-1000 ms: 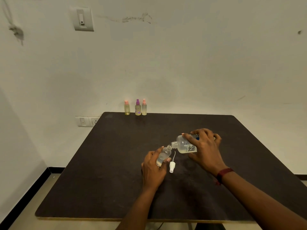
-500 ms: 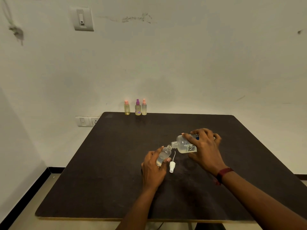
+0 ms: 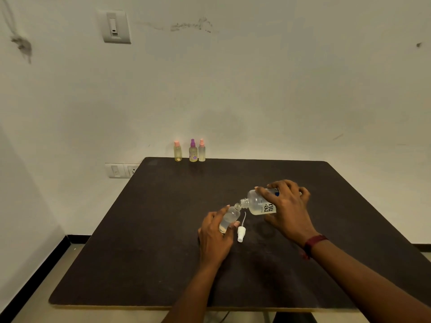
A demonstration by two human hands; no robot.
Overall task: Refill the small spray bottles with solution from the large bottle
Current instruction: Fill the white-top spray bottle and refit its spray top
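Small spray bottle (image 3: 229, 219): uncapped, tilted, near the centre of the bench (image 3: 151, 229), with clear liquid in its lower part. The fingers of the left hand (image 3: 215, 236) are curled round its body. Large bottle (image 3: 260, 202): at the small one's 2 o'clock, tipped almost flat, neck touching the small bottle's mouth. The right hand (image 3: 288, 210) grasps its labelled body with the fingers wrapped over it. Spray head (image 3: 241, 234): white, with dip tube, lying on the bench at the small bottle's 5 o'clock. Three capped bottles (image 3: 193, 151): upright at the bench's far edge, about 11 o'clock. Step judged in hand: pouring. The next move calls for righting the large bottle before overflow, then refitting the spray head.
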